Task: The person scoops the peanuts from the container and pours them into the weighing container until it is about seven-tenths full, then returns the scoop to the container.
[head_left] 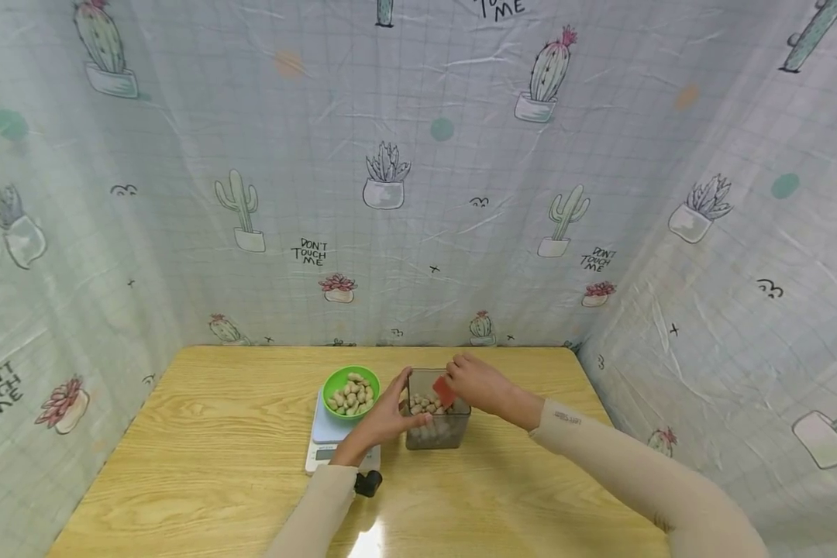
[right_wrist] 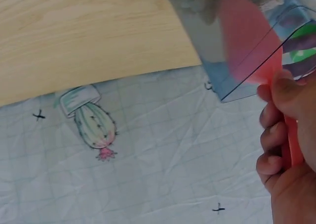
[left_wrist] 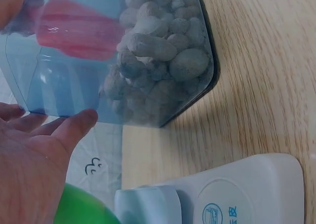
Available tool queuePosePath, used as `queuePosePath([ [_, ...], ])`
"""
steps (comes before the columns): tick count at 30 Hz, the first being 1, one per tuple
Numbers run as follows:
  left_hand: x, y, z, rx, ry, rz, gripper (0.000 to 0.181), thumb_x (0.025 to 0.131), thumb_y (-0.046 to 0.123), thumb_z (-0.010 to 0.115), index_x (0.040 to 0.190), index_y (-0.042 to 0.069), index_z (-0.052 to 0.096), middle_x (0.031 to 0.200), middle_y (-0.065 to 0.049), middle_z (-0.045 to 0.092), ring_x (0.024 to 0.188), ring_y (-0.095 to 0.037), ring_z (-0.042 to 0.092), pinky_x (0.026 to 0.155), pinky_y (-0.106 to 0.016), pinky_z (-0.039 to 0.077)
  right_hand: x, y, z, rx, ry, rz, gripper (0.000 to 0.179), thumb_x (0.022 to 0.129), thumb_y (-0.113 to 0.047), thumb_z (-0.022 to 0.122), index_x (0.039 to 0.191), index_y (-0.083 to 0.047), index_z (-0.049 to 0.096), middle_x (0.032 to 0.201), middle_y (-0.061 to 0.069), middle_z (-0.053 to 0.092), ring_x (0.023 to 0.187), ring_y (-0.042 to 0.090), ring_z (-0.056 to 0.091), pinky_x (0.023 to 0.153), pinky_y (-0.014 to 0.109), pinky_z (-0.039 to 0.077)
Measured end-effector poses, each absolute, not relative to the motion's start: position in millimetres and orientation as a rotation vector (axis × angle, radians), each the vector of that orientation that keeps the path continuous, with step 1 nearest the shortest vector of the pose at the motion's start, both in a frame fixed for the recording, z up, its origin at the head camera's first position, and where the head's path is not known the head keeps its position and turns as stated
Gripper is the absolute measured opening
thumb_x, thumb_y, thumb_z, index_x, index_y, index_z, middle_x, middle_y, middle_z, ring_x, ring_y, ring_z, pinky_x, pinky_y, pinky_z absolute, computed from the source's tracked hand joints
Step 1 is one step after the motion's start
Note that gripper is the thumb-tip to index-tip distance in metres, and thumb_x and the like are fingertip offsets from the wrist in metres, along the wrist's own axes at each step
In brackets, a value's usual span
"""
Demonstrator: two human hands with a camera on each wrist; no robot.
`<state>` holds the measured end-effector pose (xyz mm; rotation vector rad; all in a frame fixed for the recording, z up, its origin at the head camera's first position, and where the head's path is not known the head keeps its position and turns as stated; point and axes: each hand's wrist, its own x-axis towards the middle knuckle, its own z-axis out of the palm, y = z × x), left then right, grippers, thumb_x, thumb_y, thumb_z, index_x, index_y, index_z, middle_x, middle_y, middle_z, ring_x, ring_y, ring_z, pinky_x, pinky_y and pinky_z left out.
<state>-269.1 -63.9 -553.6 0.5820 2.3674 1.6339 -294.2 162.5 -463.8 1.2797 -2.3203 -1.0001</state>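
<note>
A clear grey plastic box (head_left: 434, 439) stands on the table, partly filled with peanuts in their shells (left_wrist: 153, 46). My left hand (head_left: 385, 421) holds the box at its left side, the thumb along the front wall and the fingers farther back. Inside the box a red scoop (right_wrist: 247, 41) points down, its blade at the peanuts. Curled fingers of my right hand (head_left: 480, 383) grip the scoop's handle above the right rim. Left of the box, a green bowl (head_left: 331, 381) holding more peanuts sits on a white kitchen scale (head_left: 318, 448).
The wooden table (head_left: 237, 434) ends at the back against a curtain (head_left: 418, 256) printed with cacti, which also hangs at both sides. My left forearm passes close to the scale's front corner. A black device (head_left: 368, 484) is at my left wrist.
</note>
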Motion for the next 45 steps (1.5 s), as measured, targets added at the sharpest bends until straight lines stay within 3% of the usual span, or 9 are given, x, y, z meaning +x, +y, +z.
queuePosePath([
  [12,-268,-64,-550,0.599,2.371,1.665,0.102,0.087,0.027,0.076,0.160,0.013,0.006,0.166,-0.015,0.008,0.150,-0.039,0.019,0.112,-0.054,0.037,-301,161,-472,1.333,-2.337,-0.837,0.030,0.089,-0.020,0.073,0.119,-0.016,0.069,0.109,0.000,0.068,0.099,0.017,0.062,0.093,0.031,0.051],
  [26,-271,-65,-553,0.590,2.391,1.590,0.101,0.089,0.033,0.073,0.160,0.016,0.002,0.167,-0.011,0.004,0.152,-0.034,0.017,0.114,-0.048,0.036,-303,159,-483,1.273,-2.369,-0.862,0.030,0.090,-0.027,0.072,0.117,-0.018,0.065,0.110,-0.001,0.066,0.098,0.017,0.060,0.086,0.032,0.049],
  [34,-269,-66,-556,0.581,2.406,1.557,0.105,0.086,0.047,0.073,0.160,0.022,0.002,0.167,-0.008,0.003,0.151,-0.032,0.021,0.114,-0.046,0.037,-304,157,-493,1.343,-2.444,-0.688,0.024,0.089,-0.024,0.073,0.111,-0.016,0.068,0.103,-0.001,0.067,0.093,0.017,0.062,0.082,0.033,0.051],
  [41,-269,-68,-552,0.576,2.416,1.557,0.100,0.090,0.040,0.071,0.160,0.023,0.002,0.167,-0.010,0.002,0.150,-0.034,0.024,0.113,-0.046,0.038,-304,144,-491,1.352,-2.547,-0.590,0.023,0.091,-0.025,0.071,0.111,-0.017,0.067,0.100,-0.002,0.067,0.091,0.016,0.061,0.080,0.031,0.050],
  [45,-270,-68,-551,0.558,2.430,1.546,0.102,0.089,0.041,0.072,0.160,0.023,0.002,0.167,-0.009,0.004,0.151,-0.033,0.020,0.114,-0.047,0.037,-304,147,-488,1.368,-2.590,-0.426,0.017,0.090,-0.018,0.071,0.107,-0.015,0.069,0.095,0.000,0.069,0.087,0.017,0.063,0.080,0.032,0.052],
])
